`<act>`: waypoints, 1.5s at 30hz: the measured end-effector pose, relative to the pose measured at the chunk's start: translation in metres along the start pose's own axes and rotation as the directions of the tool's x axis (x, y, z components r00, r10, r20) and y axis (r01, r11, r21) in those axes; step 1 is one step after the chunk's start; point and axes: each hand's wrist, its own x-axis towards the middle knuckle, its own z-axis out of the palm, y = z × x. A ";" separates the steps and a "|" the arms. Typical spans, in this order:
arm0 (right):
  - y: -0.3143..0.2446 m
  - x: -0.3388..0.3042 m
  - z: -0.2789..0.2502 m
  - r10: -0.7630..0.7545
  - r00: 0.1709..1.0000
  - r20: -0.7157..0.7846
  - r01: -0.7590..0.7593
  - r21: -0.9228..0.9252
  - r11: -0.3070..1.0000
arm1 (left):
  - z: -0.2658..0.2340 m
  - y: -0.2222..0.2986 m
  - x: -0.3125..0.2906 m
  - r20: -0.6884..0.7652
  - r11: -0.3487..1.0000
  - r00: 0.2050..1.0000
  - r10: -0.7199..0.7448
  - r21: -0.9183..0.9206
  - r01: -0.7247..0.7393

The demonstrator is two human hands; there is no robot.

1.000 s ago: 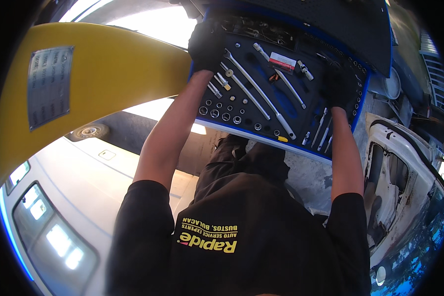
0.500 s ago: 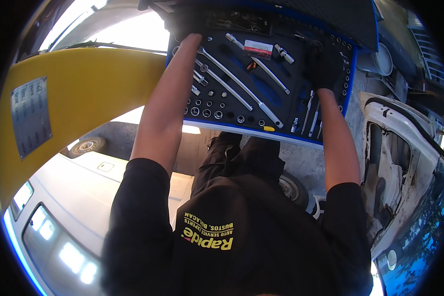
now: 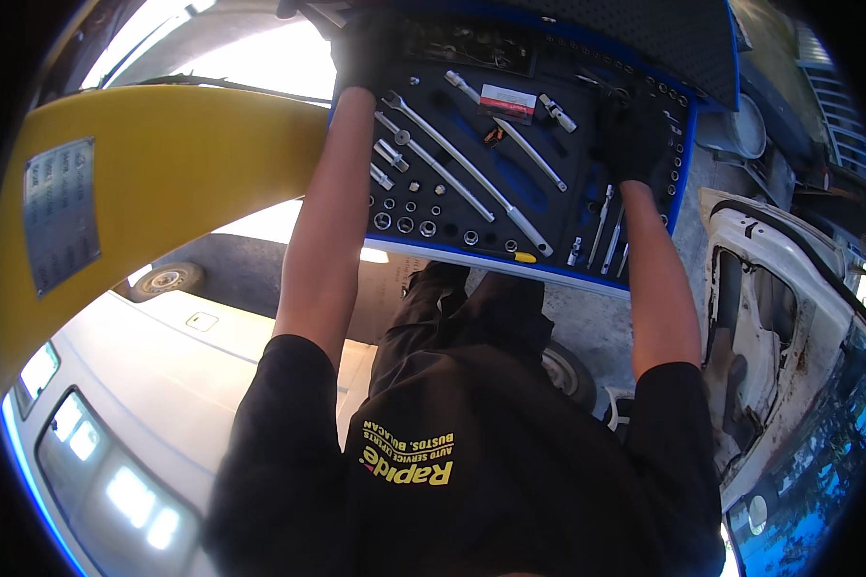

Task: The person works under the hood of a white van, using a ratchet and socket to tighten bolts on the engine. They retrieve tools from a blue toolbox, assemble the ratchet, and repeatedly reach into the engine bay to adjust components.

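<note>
Both my hands wear black gloves and reach over a dark foam tool tray (image 3: 568,223) with blue edges. My left hand (image 3: 366,56) is at the tray's far left corner; its fingers blend into the dark background. At the tray's right side, my right hand (image 3: 635,144) lies low, its fingers hard to make out against the foam, beside a small metallic tool (image 3: 614,93). Between the hands lie a long ratchet-type bar (image 3: 467,173), a second long bar (image 3: 447,176), a shorter bar (image 3: 531,154), a universal joint (image 3: 557,112), a red and white box (image 3: 508,103) and several sockets (image 3: 405,225).
A yellow post or beam (image 3: 164,173) stands left of the tray. Behind it is a white van (image 3: 173,356). On the right, a worn white vehicle door (image 3: 779,288) stands near a grey bucket (image 3: 736,125). A black ridged lid or panel (image 3: 635,38) borders the tray's far side.
My left hand has come slightly nearer along the tray's left edge, its forearm swinging a little. My right hand has barely moved.
</note>
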 end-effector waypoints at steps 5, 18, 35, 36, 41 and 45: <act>0.000 0.002 -0.001 0.051 0.997 0.062 -0.055 0.059 0.997 | 0.001 -0.019 -0.040 0.147 0.295 0.985 -0.088 -0.941 0.167; 0.001 -0.002 0.001 0.017 1.000 -0.016 -0.017 0.033 0.999 | -0.064 0.023 -0.066 0.433 -0.862 0.842 0.322 -0.234 0.449; 0.002 -0.003 0.000 0.067 0.995 0.071 -0.067 -0.003 0.998 | 0.000 -0.043 -0.008 0.477 0.987 0.864 0.158 -0.059 -0.148; 0.005 -0.003 0.001 0.060 0.997 0.053 -0.060 0.008 0.998 | 0.002 -0.039 -0.003 0.505 0.981 0.842 0.189 -0.056 -0.186; -0.001 0.005 -0.003 0.029 1.000 0.001 -0.029 0.115 0.993 | 0.021 -0.074 0.010 0.255 0.791 0.824 0.506 -0.518 -0.325; -0.011 0.004 -0.007 0.056 0.989 0.139 -0.070 0.099 0.993 | 0.028 -0.105 0.007 0.234 0.895 0.929 0.286 -0.411 -0.172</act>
